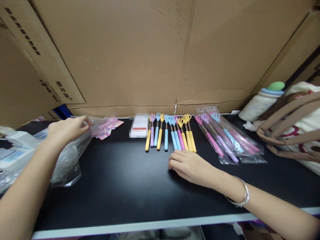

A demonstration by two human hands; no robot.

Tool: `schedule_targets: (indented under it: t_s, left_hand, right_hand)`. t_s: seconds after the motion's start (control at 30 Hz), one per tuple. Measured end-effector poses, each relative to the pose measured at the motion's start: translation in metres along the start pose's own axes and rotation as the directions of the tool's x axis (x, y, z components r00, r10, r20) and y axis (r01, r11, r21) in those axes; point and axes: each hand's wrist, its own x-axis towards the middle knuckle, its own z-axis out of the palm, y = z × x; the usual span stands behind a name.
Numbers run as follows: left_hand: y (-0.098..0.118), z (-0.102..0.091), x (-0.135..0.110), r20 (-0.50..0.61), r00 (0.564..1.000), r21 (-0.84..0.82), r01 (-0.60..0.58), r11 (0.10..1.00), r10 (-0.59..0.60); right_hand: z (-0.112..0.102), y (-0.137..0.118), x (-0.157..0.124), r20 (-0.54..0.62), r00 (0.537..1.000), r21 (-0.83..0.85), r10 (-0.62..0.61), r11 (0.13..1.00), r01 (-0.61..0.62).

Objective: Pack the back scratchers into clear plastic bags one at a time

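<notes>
Clear plastic sleeves hold pink, purple, blue claw-headed sticks; left hand at transparent plastic bag, right hand by loose multicoloured sticks, both grips unclear from here.

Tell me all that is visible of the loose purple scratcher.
The purple scratcher has a smooth, plastic-looking handle, a thin darker shaft and a claw-shaped head. It lies unwrapped on the black table, head towards the cardboard, between a yellow scratcher and a blue scratcher; whether it touches them is unclear. Neither left hand nor right hand touches it.
</notes>
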Motion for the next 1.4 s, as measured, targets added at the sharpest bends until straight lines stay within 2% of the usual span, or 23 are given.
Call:
schedule_targets:
  t_s: [0.03,0.1,0.2,0.3,0.4,0.43,0.47,0.53,0.57,0.63,0.67,0.7,0.77,0.83,0.9,1.0,1.2,1.3,1.4]
  left_hand:
    - [0.009,-0.009,-0.003,0.040,0.997,0.068,0.068,0.995,-0.070]
    - [0.029,-0.024,-0.008,-0.035,0.990,0.116,0.136,0.984,-0.133]
    - [0.059,-0.036,-0.015,-0.261,0.953,0.022,0.164,0.986,-0.153]
    - [0.082,-0.033,-0.023,-0.377,0.926,-0.129,-0.059,0.990,0.006]
    - [0.101,-0.022,-0.034,-0.449,0.875,-0.198,-0.296,0.934,0.183]
    - [0.108,-0.018,-0.038,-0.476,0.831,-0.160,-0.403,0.901,0.287]
    - [0.115,-0.015,-0.043,-0.519,0.759,-0.101,-0.511,0.854,0.393]
    - [0.129,-0.011,-0.053,-0.541,0.577,0.028,-0.715,0.699,0.612]
    - [0.136,-0.010,-0.059,-0.533,0.492,0.078,-0.782,0.619,0.689]
    - [0.148,-0.009,-0.069,-0.539,0.335,0.169,-0.856,0.489,0.773]
    - [0.152,-0.008,-0.074,-0.549,0.278,0.198,-0.873,0.446,0.788]
    - [0.155,-0.008,-0.078,-0.560,0.244,0.213,-0.881,0.422,0.792]
    - [0.158,-0.006,-0.085,-0.569,0.231,0.210,-0.887,0.411,0.789]
    - [0.157,-0.004,-0.087,-0.560,0.249,0.194,-0.888,0.417,0.790]
    - [0.155,-0.002,-0.087,-0.554,0.249,0.198,-0.888,0.416,0.795]
    - [0.152,0.000,-0.083,-0.564,0.221,0.223,-0.887,0.404,0.796]
    - [0.154,-0.005,-0.077,-0.642,0.165,0.237,-0.886,0.398,0.749]
    - [0.155,-0.009,-0.075,-0.631,0.171,0.217,-0.898,0.384,0.757]
    - [0.156,-0.012,-0.073,-0.606,0.194,0.187,-0.908,0.375,0.771]
  right_hand:
    - [-0.001,0.000,0.000,0.004,1.000,0.009,0.004,1.000,-0.004]
    - [-0.002,-0.001,0.000,0.004,1.000,0.026,0.006,1.000,-0.006]
    - [-0.003,-0.001,0.000,-0.002,1.000,0.053,0.005,0.999,-0.005]
    - [-0.005,0.001,0.001,-0.033,0.999,0.157,0.029,0.987,-0.023]
    - [-0.008,0.005,0.000,-0.172,0.981,0.231,0.090,0.972,-0.048]
    - [-0.010,0.006,0.000,-0.243,0.964,0.220,0.105,0.974,-0.051]
    - [-0.011,0.007,-0.001,-0.318,0.942,0.191,0.109,0.980,-0.049]
    - [-0.015,0.006,-0.002,-0.439,0.894,0.093,0.086,0.994,-0.050]
    - [-0.017,0.004,-0.002,-0.473,0.879,0.031,0.061,0.998,-0.052]
    - [-0.019,-0.001,-0.002,-0.481,0.877,-0.098,-0.009,0.994,-0.044]
    - [-0.019,-0.003,-0.002,-0.462,0.886,-0.151,-0.045,0.988,-0.029]
    - [-0.019,-0.005,-0.002,-0.437,0.896,-0.189,-0.074,0.982,-0.011]
    - [-0.018,-0.007,-0.001,-0.392,0.914,-0.225,-0.108,0.974,0.018]
    - [-0.016,-0.006,-0.001,-0.358,0.928,-0.217,-0.104,0.976,0.026]
    - [-0.015,-0.002,-0.002,-0.329,0.940,-0.188,-0.085,0.982,0.023]
    - [-0.017,0.003,-0.005,-0.311,0.949,-0.158,-0.057,0.987,0.008]
    - [-0.026,0.007,-0.007,-0.348,0.937,-0.159,-0.010,0.986,-0.049]
    - [-0.028,0.008,-0.009,-0.371,0.929,-0.157,0.016,0.984,-0.080]
    - [-0.027,0.011,-0.011,-0.367,0.929,-0.097,0.047,0.991,-0.088]
